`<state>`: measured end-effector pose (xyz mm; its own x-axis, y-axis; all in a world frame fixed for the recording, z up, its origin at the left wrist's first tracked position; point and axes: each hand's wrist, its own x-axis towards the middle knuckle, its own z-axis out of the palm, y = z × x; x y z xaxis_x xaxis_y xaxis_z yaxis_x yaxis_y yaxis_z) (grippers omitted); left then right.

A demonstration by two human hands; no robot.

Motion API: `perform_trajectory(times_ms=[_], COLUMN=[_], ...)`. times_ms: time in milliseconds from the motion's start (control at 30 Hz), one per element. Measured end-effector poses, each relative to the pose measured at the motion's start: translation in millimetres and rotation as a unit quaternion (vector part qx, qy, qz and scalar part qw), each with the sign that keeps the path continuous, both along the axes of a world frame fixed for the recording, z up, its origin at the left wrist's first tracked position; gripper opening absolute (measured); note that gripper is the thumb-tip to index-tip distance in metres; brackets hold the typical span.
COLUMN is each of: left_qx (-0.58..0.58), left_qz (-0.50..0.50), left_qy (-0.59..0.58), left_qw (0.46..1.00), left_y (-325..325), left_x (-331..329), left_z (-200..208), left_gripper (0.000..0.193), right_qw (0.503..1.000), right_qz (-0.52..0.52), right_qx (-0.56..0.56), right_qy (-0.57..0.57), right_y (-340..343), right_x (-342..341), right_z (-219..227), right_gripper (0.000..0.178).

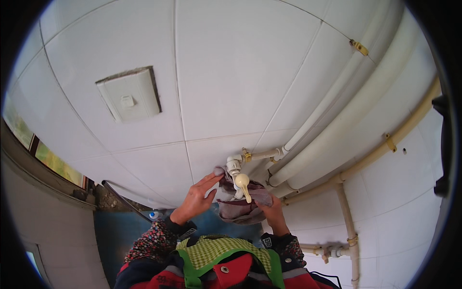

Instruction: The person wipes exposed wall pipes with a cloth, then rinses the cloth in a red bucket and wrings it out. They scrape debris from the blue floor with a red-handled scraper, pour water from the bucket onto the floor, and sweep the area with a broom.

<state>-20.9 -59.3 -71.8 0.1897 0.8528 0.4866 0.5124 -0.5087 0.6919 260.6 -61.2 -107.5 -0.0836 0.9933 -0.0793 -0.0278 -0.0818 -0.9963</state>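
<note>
your left hand [196, 199] spread with fingertips at a purplish-grey cloth [240, 214], your right hand [274, 213] pinching its right end, cloth behind and below a white tap [242, 181], white-tiled wall [221, 72], wall switch [131, 97] upper left, pale pipes [339, 126] running along the right

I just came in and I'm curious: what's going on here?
Someone is holding a greyish-purple cloth at a white tap by a tiled wall. The right hand grips the cloth's right side. The left hand, fingers stretched out, touches its left side. The cloth shows on both sides of the tap.
</note>
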Motion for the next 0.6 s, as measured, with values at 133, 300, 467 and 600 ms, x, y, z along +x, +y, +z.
perform_trajectory(times_ms=[133,300,467,600], left_qx=[-0.27,-0.236,-0.33,-0.358], left_qz=[-0.133,-0.177,-0.17,-0.155], left_qy=[-0.203,-0.185,-0.299,-0.278], left_qw=[0.932,0.937,0.879,0.878], left_y=[-5.7,-2.4,1.7,-4.1], left_x=[-3.2,24.3,22.5,13.6], left_z=[-48.4,-78.3,-77.1,-73.0], left_gripper=[0.032,0.026,0.022,0.017], right_qw=[0.993,0.991,0.963,0.761], right_qz=[-0.035,-0.061,0.158,0.246], right_qx=[-0.047,0.09,0.218,0.472], right_qy=[0.106,0.073,0.009,-0.371], right_y=[7.9,24.1,68.6,97.9], right_x=[16.1,13.5,-42.5,-74.1], right_z=[11.6,98.7,162.8,138.9], right_gripper=[0.035,0.052,0.056,0.04])
